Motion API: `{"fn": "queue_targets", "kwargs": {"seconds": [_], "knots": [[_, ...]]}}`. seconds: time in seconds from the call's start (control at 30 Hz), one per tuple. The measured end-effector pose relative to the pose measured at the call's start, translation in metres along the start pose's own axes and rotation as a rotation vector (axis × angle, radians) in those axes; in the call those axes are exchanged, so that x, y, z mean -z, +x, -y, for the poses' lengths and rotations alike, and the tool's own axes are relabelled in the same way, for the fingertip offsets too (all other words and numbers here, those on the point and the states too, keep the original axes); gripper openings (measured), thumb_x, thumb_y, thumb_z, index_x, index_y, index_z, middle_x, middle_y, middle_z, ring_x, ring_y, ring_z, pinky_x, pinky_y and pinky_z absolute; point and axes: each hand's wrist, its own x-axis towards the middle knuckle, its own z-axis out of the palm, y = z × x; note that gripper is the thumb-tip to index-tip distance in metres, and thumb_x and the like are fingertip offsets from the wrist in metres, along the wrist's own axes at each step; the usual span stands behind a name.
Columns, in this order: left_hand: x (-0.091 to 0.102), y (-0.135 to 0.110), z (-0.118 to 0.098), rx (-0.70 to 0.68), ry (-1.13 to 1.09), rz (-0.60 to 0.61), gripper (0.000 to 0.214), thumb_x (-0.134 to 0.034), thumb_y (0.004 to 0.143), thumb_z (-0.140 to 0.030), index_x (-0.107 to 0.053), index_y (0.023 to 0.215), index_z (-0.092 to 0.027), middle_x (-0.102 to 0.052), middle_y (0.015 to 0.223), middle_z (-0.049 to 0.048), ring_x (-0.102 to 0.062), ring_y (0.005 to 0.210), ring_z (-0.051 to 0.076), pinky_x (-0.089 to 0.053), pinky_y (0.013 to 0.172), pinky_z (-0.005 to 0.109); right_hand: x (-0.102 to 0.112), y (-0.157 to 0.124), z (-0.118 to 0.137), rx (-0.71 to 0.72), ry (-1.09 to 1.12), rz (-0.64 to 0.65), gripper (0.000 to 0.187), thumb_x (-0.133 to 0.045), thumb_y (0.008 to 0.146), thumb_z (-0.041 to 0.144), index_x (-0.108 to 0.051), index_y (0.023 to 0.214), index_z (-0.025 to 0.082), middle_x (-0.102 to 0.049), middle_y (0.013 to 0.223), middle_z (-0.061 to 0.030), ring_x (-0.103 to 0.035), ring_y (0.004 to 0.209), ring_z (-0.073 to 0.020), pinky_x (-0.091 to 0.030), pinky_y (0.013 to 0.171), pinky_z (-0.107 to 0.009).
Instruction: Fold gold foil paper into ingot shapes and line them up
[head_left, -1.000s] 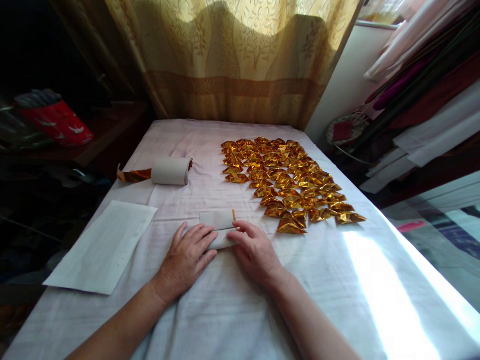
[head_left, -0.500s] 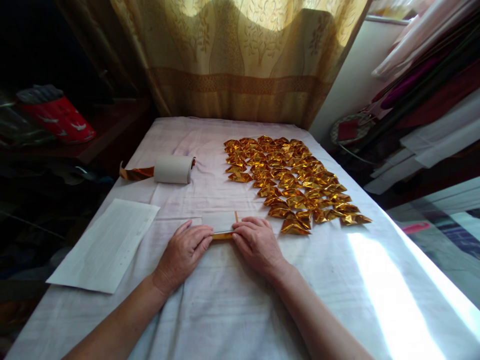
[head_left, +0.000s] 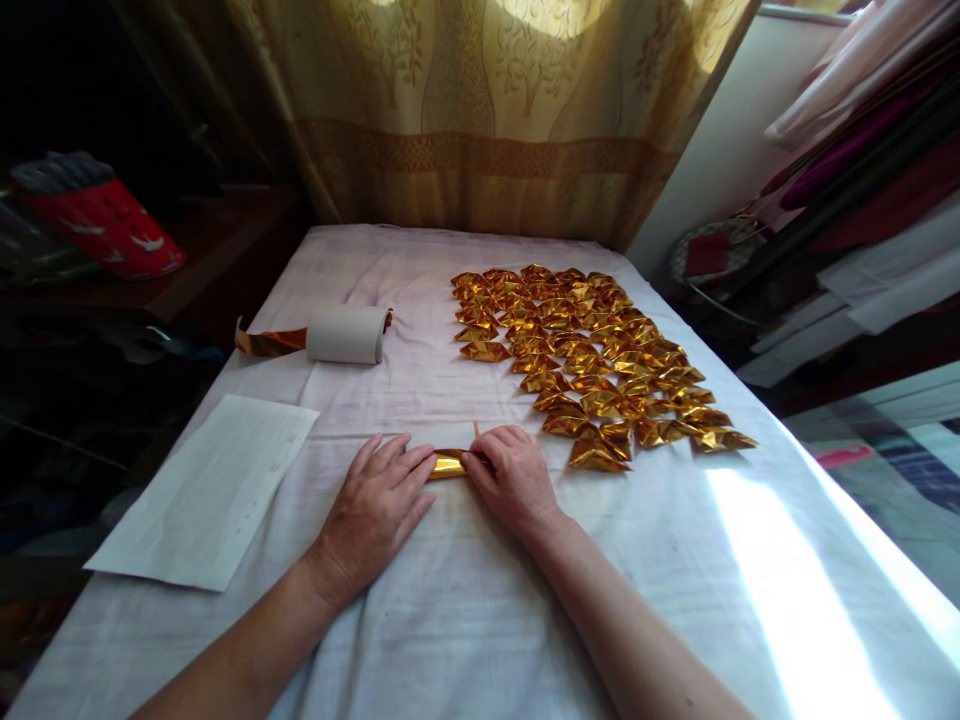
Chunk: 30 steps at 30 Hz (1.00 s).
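A sheet of gold foil paper [head_left: 450,464], folded over along its near edge, lies flat on the white cloth between my hands. Its pale back shows behind the fold. My left hand [head_left: 379,500] rests with stretched, slightly spread fingers, the fingertips touching the fold's left end. At the right end, my right hand [head_left: 514,478] has its fingers curled and pressed together on the paper; the thumb is at the fold. Many folded gold foil ingots [head_left: 592,345] stand in rows to the right, beyond my right hand.
A curled roll of pale-backed gold foil paper [head_left: 345,334] lies at the back left. Nearer, a white printed sheet [head_left: 206,490] lies by the left edge. A red container [head_left: 112,225] stands on a dark cabinet. A patterned curtain [head_left: 480,150] hangs behind the table.
The near edge of the foil paper is turned over further, showing a wider gold band. My left fingers have spread and flattened; my right hand stays at the right end.
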Motion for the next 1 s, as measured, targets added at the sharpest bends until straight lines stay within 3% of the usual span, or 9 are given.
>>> {"fn": "queue_targets", "kwargs": {"seconds": [0.2, 0.6, 0.77, 0.9, 1.0], "knots": [[-0.003, -0.006, -0.019, -0.082, 0.013, 0.070, 0.044, -0.049, 0.098, -0.037, -0.055, 0.137, -0.018, -0.062, 0.138, 0.0088, -0.050, 0.133, 0.027, -0.032, 0.118, 0.047, -0.001, 0.000, 0.002, -0.011, -0.029, -0.004, 0.016, -0.065, 0.091, 0.027, -0.064, 0.076, 0.022, -0.066, 0.078, -0.0020, -0.057, 0.081, -0.0196, -0.036, 0.073, -0.033], [-0.010, -0.011, -0.016, -0.062, -0.012, 0.120, 0.051, -0.050, 0.098, -0.039, -0.047, 0.144, -0.018, -0.056, 0.144, 0.0107, -0.049, 0.135, 0.026, -0.036, 0.116, 0.045, -0.004, -0.001, 0.001, -0.058, -0.034, -0.038, 0.010, -0.065, 0.090, 0.029, -0.063, 0.082, 0.023, -0.067, 0.083, -0.0034, -0.057, 0.085, -0.0220, -0.038, 0.077, -0.034], [-0.010, -0.010, -0.017, -0.063, 0.000, 0.121, 0.050, -0.049, 0.098, -0.039, -0.049, 0.143, -0.017, -0.057, 0.143, 0.0109, -0.050, 0.135, 0.026, -0.037, 0.115, 0.044, -0.006, -0.002, 0.001, -0.080, -0.020, -0.077, 0.012, -0.066, 0.088, 0.025, -0.063, 0.098, 0.020, -0.068, 0.093, -0.0060, -0.058, 0.091, -0.0241, -0.039, 0.081, -0.036], [-0.010, -0.010, -0.017, -0.057, 0.009, 0.115, 0.049, -0.049, 0.098, -0.038, -0.050, 0.142, -0.017, -0.057, 0.142, 0.0109, -0.050, 0.134, 0.026, -0.037, 0.115, 0.044, -0.003, -0.002, 0.004, -0.080, -0.022, -0.026, 0.005, -0.065, 0.088, 0.025, -0.062, 0.090, 0.022, -0.067, 0.093, -0.0042, -0.058, 0.093, -0.0238, -0.038, 0.081, -0.036], [-0.011, -0.010, -0.017, -0.062, 0.026, 0.108, 0.049, -0.049, 0.098, -0.039, -0.051, 0.141, -0.016, -0.058, 0.141, 0.0114, -0.051, 0.133, 0.027, -0.038, 0.115, 0.044, 0.000, -0.001, 0.007, -0.085, -0.033, 0.002, 0.010, -0.067, 0.087, 0.031, -0.062, 0.086, 0.022, -0.067, 0.097, -0.0048, -0.057, 0.095, -0.0238, -0.037, 0.082, -0.036]]}}
